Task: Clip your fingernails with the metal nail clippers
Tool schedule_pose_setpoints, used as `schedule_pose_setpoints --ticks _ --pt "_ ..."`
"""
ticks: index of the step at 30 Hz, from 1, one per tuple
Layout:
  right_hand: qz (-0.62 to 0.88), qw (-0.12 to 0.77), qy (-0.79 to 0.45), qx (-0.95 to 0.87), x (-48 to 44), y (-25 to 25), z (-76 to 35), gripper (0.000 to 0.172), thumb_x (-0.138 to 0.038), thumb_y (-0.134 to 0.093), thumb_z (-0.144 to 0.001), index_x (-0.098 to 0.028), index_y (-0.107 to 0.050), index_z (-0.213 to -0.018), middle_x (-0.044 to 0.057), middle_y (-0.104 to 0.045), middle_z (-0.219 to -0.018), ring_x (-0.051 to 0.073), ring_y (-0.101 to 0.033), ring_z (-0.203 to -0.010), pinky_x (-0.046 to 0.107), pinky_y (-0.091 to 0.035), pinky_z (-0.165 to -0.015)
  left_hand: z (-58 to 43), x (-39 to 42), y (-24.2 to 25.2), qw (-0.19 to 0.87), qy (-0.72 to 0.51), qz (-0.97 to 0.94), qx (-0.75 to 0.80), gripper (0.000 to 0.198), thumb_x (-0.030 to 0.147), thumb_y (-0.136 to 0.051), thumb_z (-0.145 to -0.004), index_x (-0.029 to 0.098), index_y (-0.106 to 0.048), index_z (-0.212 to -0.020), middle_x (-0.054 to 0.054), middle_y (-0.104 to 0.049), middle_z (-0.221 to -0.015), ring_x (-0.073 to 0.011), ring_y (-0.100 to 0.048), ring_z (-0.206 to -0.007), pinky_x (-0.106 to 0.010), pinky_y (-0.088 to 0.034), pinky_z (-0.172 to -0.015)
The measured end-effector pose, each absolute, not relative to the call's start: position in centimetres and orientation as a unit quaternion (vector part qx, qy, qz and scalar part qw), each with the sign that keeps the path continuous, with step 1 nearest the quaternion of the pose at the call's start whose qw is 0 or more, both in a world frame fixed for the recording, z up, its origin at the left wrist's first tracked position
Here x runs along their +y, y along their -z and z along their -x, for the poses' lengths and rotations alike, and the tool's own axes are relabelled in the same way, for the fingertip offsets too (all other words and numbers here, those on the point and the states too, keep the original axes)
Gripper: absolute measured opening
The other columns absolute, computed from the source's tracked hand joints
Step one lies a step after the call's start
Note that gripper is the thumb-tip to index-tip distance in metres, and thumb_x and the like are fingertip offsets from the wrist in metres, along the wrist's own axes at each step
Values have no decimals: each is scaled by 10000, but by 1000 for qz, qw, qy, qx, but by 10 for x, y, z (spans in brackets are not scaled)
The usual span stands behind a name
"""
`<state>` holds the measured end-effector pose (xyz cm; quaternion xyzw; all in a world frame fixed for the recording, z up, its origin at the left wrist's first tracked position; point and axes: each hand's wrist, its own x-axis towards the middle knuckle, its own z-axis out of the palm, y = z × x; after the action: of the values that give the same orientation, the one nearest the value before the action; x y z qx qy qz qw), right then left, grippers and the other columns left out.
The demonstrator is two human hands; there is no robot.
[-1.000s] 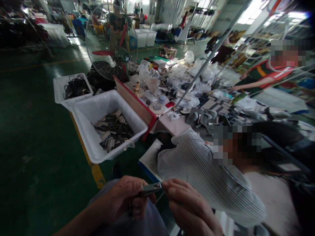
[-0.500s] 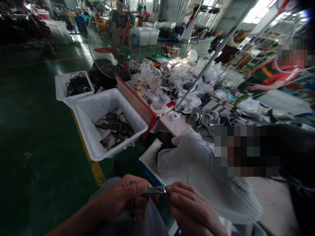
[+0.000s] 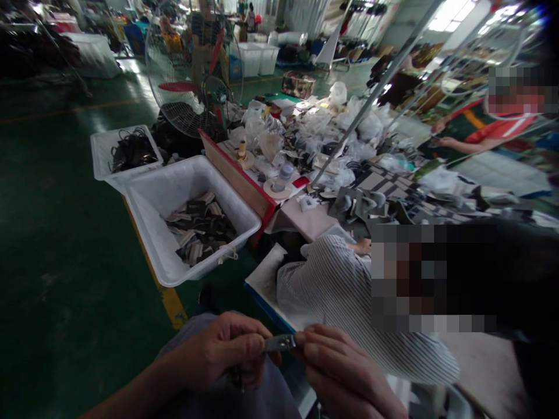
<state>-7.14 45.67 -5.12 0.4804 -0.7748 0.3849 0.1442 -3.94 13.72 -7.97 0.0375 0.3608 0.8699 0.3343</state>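
Nail clipper [image 3: 280, 343] between left hand [image 3: 231, 352] and right hand [image 3: 345, 369], scraps [image 3: 203, 228] in tub [image 3: 146, 212] beyond

No lettering, brand or number is legible anywhere in my view. I can read no label or sign.

We see a large white tub [image 3: 151, 212] of grey and dark pieces [image 3: 203, 227] on the green floor [image 3: 78, 250], with a smaller white tub [image 3: 100, 157] of black looped items [image 3: 134, 152] just behind it. Nearby we make out a caged fan [image 3: 215, 92] with red blades, a red-edged board [image 3: 240, 180], a worktop [image 3: 312, 224] heaped with plastic bags [image 3: 318, 127], and a person in a striped shirt [image 3: 332, 285].
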Motion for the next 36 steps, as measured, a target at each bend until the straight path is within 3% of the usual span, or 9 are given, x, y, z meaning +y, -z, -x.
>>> schedule_pose_setpoints --ticks 7,14,26,36 --pt "-490 143 -370 -776 458 46 76 433 -186 -512 -1239 -237 -703 -1625 78 -838 -1509 328 -805 -1442 567 -737 -1221 45 138 81 348 -863 -32 365 456 538 -752 -1168 105 -876 -1240 -17 -562 -742 -125 -525 -636 -285 -484 -662" --pt "-535 151 -340 -758 447 29 90 440 -148 -423 -1257 -136 -706 -1593 101 -817 -1545 294 -750 -1523 506 -693 -1285 49 135 84 334 -857 -28 391 569 622 -793 -1105 86 -885 -1275 -23 -561 -761 -142 -544 -670 -307 -457 -710" --pt "-529 115 -375 -753 445 45 87 455 -18 -508 -1195 -106 -706 -1595 136 -789 -1584 332 -713 -1567 577 -661 -1317 49 126 88 341 -862 -27 373 466 527 -770 -1149 92 -868 -1282 -10 -558 -766 -134 -566 -675 -284 -446 -683" --pt "-526 108 -381 -753 444 49 84 446 -53 -516 -1205 -123 -700 -1606 129 -772 -1616 336 -707 -1575 576 -653 -1328 44 125 89 335 -865 -14 374 467 544 -796 -1145 84 -862 -1198 -9 -573 -733 -109 -515 -628 -263 -477 -661"
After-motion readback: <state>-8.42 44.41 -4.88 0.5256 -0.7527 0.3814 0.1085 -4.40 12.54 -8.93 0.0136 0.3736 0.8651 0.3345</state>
